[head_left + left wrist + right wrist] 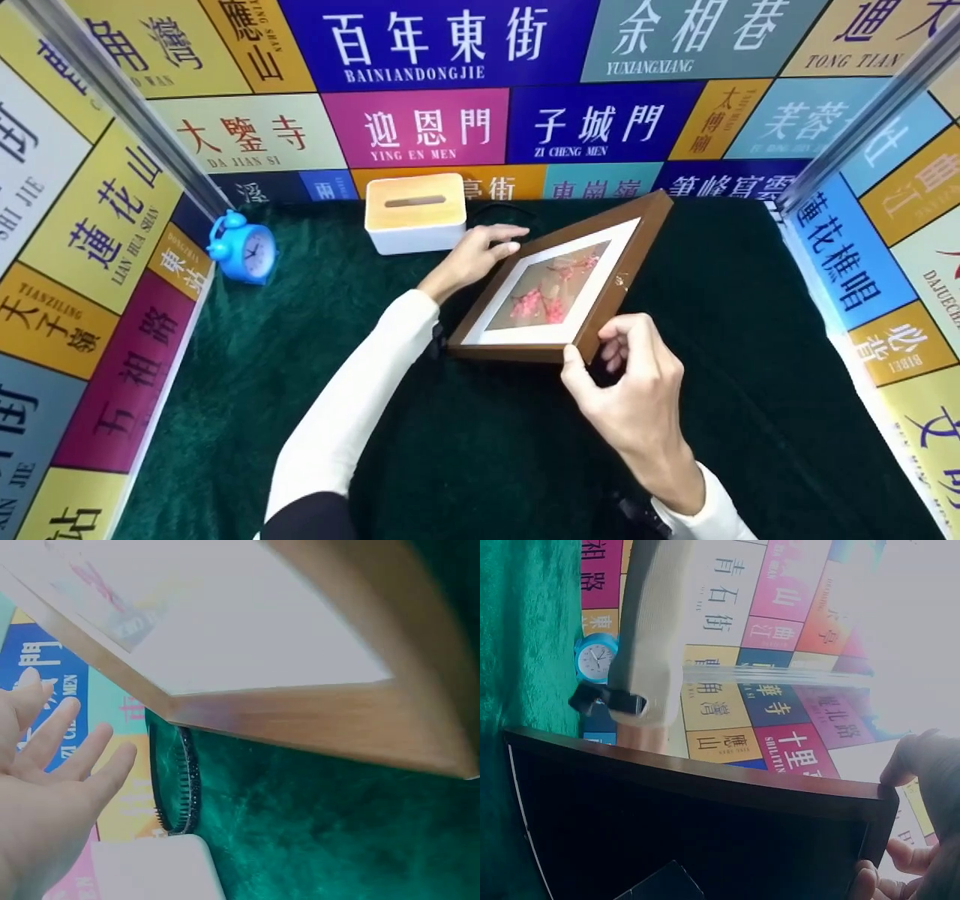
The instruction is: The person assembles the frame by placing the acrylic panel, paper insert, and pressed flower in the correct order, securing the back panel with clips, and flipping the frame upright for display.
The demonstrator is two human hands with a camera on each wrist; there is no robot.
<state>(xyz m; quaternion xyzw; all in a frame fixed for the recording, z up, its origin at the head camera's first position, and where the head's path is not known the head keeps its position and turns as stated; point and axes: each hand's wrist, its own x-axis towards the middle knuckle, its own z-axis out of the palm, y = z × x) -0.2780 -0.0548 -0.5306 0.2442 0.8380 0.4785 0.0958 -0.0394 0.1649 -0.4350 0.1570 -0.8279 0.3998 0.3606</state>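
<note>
A brown wooden picture frame (634, 255) leans tilted over the cloth, its pink-blossom print (551, 292) and white mat facing the person. My right hand (634, 382) pinches its near right corner between thumb and fingers. In the right wrist view, the black back (667, 825) of the frame shows, with those fingertips (866, 877) at its corner. My left hand (476, 255) hovers beside the frame's far left side. Its fingers are spread and hold nothing; in the left wrist view, a gap separates the hand (52, 787) from the wooden edge (300, 720).
Behind the left hand stands a white tissue box (416, 225) with a wooden lid. A black toothed headband (187, 780) lies next to it. At the left is a blue alarm clock (244, 247). Dark green cloth (465, 442) covers the table, with sign-printed walls (420, 127) around it.
</note>
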